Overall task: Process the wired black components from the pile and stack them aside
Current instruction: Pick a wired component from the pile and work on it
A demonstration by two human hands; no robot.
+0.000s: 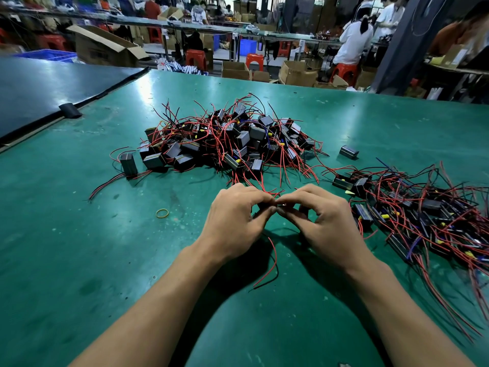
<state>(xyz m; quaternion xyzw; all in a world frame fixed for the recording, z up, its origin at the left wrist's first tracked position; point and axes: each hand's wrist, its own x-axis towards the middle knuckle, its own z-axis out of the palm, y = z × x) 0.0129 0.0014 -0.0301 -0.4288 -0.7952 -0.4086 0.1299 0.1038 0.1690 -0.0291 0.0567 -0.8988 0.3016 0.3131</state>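
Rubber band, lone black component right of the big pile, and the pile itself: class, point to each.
rubber band (pixel 162 209): head view, its far edge.
lone black component (pixel 348 151): head view, its top face.
big pile (pixel 238 139): head view, its middle.

Both forearms reach forward, left hand (pixel 234 221) and right hand (pixel 326 221) meeting, fingers (pixel 259 198) curled, pinching one black component (pixel 263 207).

Beyond the grip, components (pixel 258 133) are cased in matt black plastic. Nearer, a wire (pixel 275 254) is sheathed in glossy red plastic; the tabletop (pixel 79 234) is scuffed, faintly shiny.
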